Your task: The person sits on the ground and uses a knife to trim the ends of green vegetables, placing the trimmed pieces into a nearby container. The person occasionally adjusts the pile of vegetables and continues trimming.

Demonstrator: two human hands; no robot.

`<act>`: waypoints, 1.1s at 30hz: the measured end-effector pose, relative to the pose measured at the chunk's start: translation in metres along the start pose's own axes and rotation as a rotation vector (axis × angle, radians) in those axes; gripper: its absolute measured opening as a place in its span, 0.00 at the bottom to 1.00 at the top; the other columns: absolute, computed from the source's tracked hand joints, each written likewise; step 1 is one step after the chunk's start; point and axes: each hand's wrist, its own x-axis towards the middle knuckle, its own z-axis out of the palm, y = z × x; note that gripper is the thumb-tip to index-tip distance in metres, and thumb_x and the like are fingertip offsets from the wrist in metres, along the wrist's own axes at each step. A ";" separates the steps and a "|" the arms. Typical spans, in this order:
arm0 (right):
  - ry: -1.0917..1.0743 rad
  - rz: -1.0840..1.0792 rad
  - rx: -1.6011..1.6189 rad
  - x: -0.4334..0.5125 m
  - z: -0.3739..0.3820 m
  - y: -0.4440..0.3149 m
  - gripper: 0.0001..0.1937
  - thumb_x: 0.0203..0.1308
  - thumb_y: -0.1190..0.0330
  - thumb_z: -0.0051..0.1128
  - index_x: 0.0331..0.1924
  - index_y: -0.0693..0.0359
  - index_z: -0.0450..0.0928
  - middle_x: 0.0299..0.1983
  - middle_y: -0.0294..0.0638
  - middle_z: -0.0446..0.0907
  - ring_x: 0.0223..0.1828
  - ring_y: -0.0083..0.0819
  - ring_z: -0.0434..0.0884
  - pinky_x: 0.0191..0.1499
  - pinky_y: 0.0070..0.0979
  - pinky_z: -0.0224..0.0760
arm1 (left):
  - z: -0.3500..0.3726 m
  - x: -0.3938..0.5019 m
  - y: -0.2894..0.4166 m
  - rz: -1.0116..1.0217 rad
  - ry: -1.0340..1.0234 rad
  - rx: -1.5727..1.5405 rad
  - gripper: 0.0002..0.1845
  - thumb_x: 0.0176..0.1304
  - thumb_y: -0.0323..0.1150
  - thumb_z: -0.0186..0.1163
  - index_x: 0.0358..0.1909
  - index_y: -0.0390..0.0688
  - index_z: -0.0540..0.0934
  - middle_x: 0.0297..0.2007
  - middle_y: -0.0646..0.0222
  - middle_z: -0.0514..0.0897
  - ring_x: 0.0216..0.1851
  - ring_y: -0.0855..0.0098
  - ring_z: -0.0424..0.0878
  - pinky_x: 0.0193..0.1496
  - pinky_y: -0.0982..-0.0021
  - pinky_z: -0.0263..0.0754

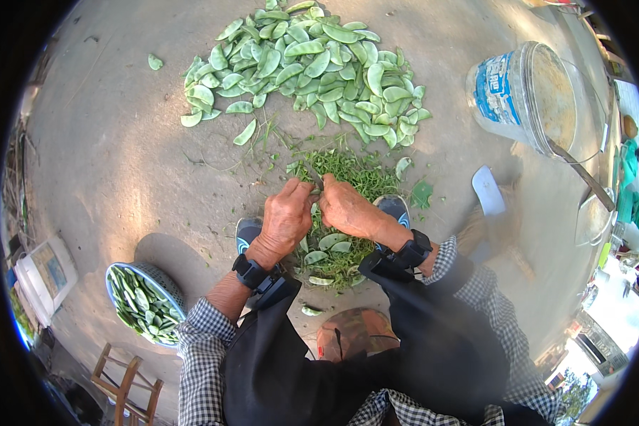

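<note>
My left hand (287, 219) and my right hand (350, 209) meet over a pile of green trimmings (357, 169) on the ground between my shoes. The right fingers close around a small dark-bladed knife (316, 177), its handle hidden in the hand. Pinched in the left fingers is a green bean pod, mostly covered by the fingertips. Several flat bean pods (331, 241) lie on the trimmings below my wrists. Beyond my hands spreads a large heap of flat green bean pods (319, 69).
A blue plastic basket (162, 285) of bean pods stands at left, near a wooden stool (122, 381) and a white container (45, 277). At right are a plastic bucket (506, 96) with a stick and a pale flat piece (488, 190) beside a blurred brown shape.
</note>
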 end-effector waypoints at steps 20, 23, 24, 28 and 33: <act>-0.008 0.174 0.568 0.002 -0.025 -0.030 0.13 0.61 0.69 0.39 0.40 0.73 0.62 0.16 0.44 0.73 0.15 0.30 0.71 0.23 0.28 0.66 | -0.022 0.020 -0.011 -0.589 -0.026 -0.976 0.07 0.55 0.22 0.59 0.35 0.40 0.73 0.24 0.69 0.77 0.22 0.74 0.75 0.23 0.75 0.69; 0.106 0.109 0.331 0.001 -0.019 -0.027 0.14 0.59 0.70 0.43 0.41 0.75 0.59 0.16 0.51 0.72 0.18 0.44 0.74 0.26 0.36 0.68 | -0.027 0.023 -0.007 -0.229 -0.076 -0.368 0.07 0.53 0.24 0.60 0.34 0.39 0.74 0.26 0.65 0.79 0.24 0.65 0.78 0.26 0.69 0.71; 0.130 0.078 0.245 0.002 -0.017 -0.025 0.14 0.59 0.71 0.44 0.42 0.75 0.59 0.16 0.52 0.72 0.19 0.46 0.75 0.26 0.38 0.67 | -0.028 0.024 -0.005 -0.056 -0.070 -0.150 0.08 0.52 0.25 0.60 0.34 0.39 0.74 0.27 0.63 0.79 0.25 0.61 0.79 0.27 0.66 0.72; 0.106 -0.035 -0.052 -0.004 -0.014 -0.020 0.15 0.55 0.74 0.45 0.43 0.75 0.59 0.16 0.56 0.72 0.22 0.54 0.74 0.26 0.43 0.66 | -0.029 0.024 0.000 -0.028 -0.145 0.038 0.09 0.50 0.25 0.60 0.35 0.38 0.75 0.30 0.57 0.79 0.30 0.55 0.78 0.31 0.64 0.73; 0.082 -0.034 -0.053 -0.008 -0.009 -0.018 0.14 0.52 0.75 0.47 0.40 0.74 0.59 0.17 0.57 0.72 0.22 0.56 0.74 0.26 0.43 0.66 | -0.026 0.021 0.002 -0.015 -0.187 0.193 0.09 0.51 0.26 0.59 0.35 0.40 0.73 0.29 0.58 0.78 0.29 0.53 0.77 0.30 0.60 0.72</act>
